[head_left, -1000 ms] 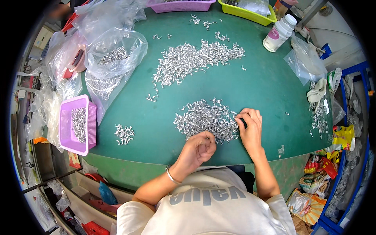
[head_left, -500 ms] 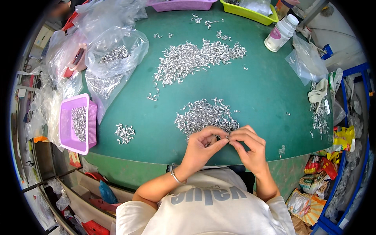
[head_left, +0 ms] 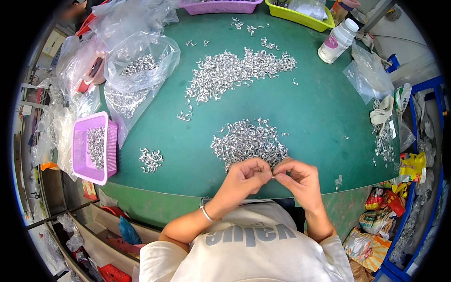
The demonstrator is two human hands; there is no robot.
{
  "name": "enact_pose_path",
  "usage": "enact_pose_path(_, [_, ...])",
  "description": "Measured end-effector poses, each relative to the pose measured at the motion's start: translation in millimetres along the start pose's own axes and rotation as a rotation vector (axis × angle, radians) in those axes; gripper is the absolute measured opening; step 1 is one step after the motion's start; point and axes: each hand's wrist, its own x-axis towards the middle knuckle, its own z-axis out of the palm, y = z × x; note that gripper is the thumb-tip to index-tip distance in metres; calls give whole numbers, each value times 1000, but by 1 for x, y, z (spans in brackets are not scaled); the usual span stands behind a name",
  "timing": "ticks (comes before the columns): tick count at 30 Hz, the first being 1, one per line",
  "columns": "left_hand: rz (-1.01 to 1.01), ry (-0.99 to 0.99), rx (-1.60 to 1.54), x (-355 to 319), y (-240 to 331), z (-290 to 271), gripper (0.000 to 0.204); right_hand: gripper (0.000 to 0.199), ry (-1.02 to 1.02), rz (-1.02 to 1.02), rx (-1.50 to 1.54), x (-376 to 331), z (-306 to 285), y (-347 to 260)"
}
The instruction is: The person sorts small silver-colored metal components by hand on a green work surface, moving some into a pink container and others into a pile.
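Note:
My left hand (head_left: 245,182) and my right hand (head_left: 302,181) meet at the table's near edge, thumbs and forefingers pinched together. Between the fingertips is a tiny silvery metal piece (head_left: 273,176), mostly hidden by the fingers. Just beyond the hands lies a heap of small curved metal pieces (head_left: 248,141), its near side partly behind my left hand. A wider heap of the same curved pieces (head_left: 230,75) spreads farther back. Off to the left is a small cluster of them (head_left: 151,160).
At the left edge a purple basket (head_left: 112,152) holds more pieces, beside a clear plastic bag (head_left: 141,87) of them. A white bottle (head_left: 336,42) and a yellow-green tray (head_left: 300,19) stand at the back right. The green table (head_left: 319,117) carries more pieces near its right edge.
Both hands have dipped slightly toward me, with the fingers curled closer together at the small piece. The heaps look the same.

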Motion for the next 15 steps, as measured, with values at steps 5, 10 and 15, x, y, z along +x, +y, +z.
enact_pose_path(5, [-178,-112,-497,8,-4,-10,14,8,331,-113,-555,25,-15,13])
enact_pose_path(10, [-85,-165,-466,10,-8,-17,15,15,356,-332,-1070,51,-36,46])
enact_pose_path(15, [-29,124,-231,12,-13,-9,13,9,342,-221,-843,43,-32,47])
